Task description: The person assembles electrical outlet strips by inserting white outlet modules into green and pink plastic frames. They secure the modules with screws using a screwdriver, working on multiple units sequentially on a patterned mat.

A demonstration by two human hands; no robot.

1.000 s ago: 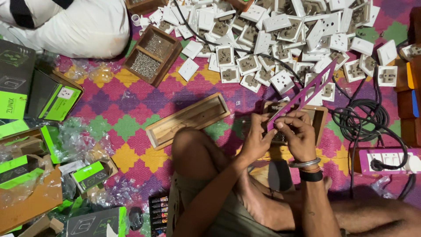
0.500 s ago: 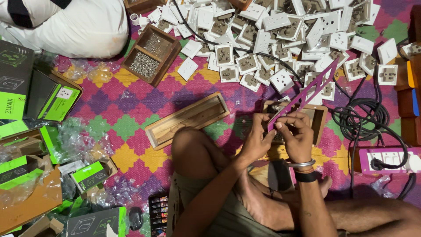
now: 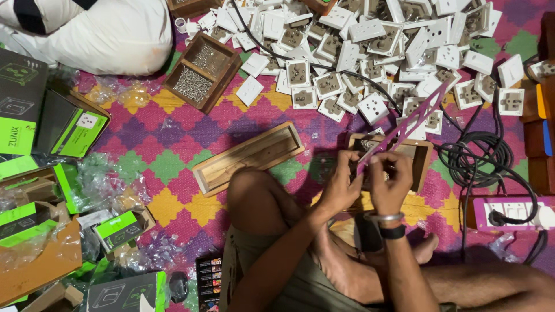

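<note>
A long pink slotted plate [image 3: 404,124] is gripped at its lower end by the left hand [image 3: 341,185] and right hand [image 3: 392,182], fingers closed, right of centre. It is held tilted over an open wooden box [image 3: 421,151], below a heap of white sockets [image 3: 370,52].

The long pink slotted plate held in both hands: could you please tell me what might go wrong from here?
The long pink slotted plate sticks out far beyond the left hand and right hand, so its free end could sweep into the heap of white socket modules. The coiled black cable lies close by and might snag it. The open wooden tray of small screws could spill if knocked.
</note>
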